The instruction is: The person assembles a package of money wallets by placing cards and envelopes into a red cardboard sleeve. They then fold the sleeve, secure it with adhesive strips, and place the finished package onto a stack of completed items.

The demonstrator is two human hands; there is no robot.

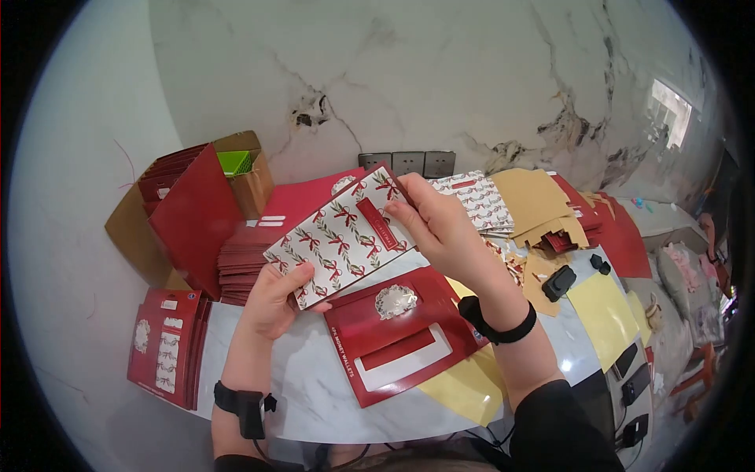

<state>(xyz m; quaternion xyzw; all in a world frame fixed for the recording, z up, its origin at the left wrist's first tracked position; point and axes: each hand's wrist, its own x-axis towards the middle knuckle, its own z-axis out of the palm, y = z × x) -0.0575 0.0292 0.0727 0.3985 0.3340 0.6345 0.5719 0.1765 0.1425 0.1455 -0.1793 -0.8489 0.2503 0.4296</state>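
Observation:
Both hands hold a white money wallet point(326, 250) with a red bow and green leaf print, tilted above the table. My left hand point(271, 295) grips its lower left corner, thumb on top. At the upper right end, my right hand point(436, 224) has its thumb on the face beside a red label point(379, 223). Below lies a red folder-like pack point(370, 330) with a window cut-out, a silver-white ornate badge and the words "4PK MONEY WALLETS". Behind my right hand is a stack of printed wallets point(476, 203).
A cardboard box point(130, 244) with red packs stands at the left, beside a stack of red folders point(236, 263). Finished-looking packs point(167, 346) lean at the near left. Yellow sheets point(602, 311), brown card point(535, 200) and a black object point(558, 283) lie at right. Sockets point(407, 164) line the wall.

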